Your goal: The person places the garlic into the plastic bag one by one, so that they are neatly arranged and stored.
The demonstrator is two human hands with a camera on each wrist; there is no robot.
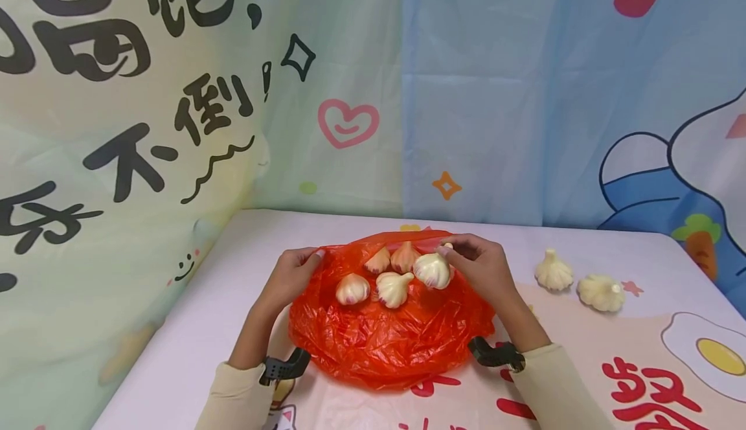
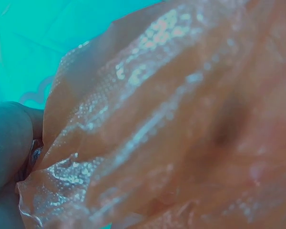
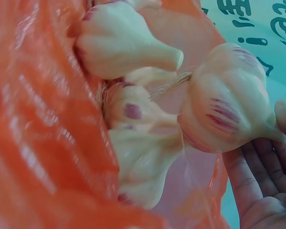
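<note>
A crumpled red plastic bag lies on the table with its mouth spread wide. My left hand pinches the bag's left edge between thumb and fingers. In the left wrist view the shiny film hides most of the scene. My right hand holds a garlic bulb by its stem, over the bag's right side. Purple streaks and stringy roots show on that held garlic bulb in the right wrist view. Several more garlic bulbs sit in the bag, some seen through the film or partly covered.
Right of the bag, a garlic bulb stands on the table beside another garlic bulb lying tilted. The printed tablecloth covers the tabletop. A patterned curtain hangs behind the table and along its left side.
</note>
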